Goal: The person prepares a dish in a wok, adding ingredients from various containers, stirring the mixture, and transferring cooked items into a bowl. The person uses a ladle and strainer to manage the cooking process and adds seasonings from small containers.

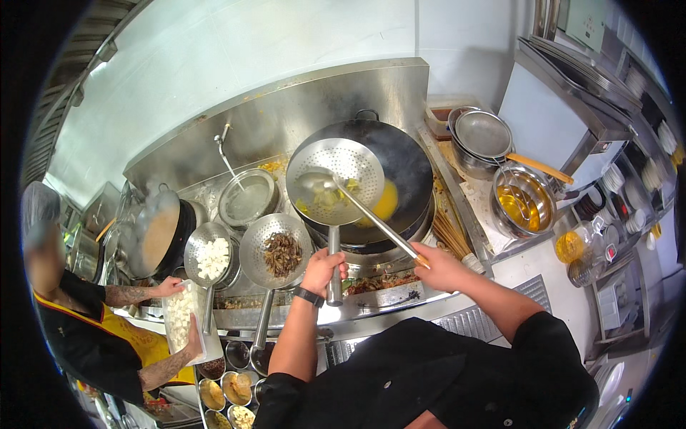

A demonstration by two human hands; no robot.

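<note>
My left hand grips the metal handle of a large perforated strainer, which is held over a black wok. Some yellow-green vegetable pieces lie in the strainer's bowl. Closed around the wooden end of a long-handled ladle is my right hand; the ladle's bowl rests inside the strainer, by the vegetables. Yellow liquid shows in the wok below the strainer's edge. Left of my hands, a second strainer holds dark brown shredded food.
A co-worker at left holds a plastic tub of white cubes beside a strainer of similar cubes. Further left steams another wok. At right stand a bowl of oil and a bamboo brush. Seasoning pots sit below.
</note>
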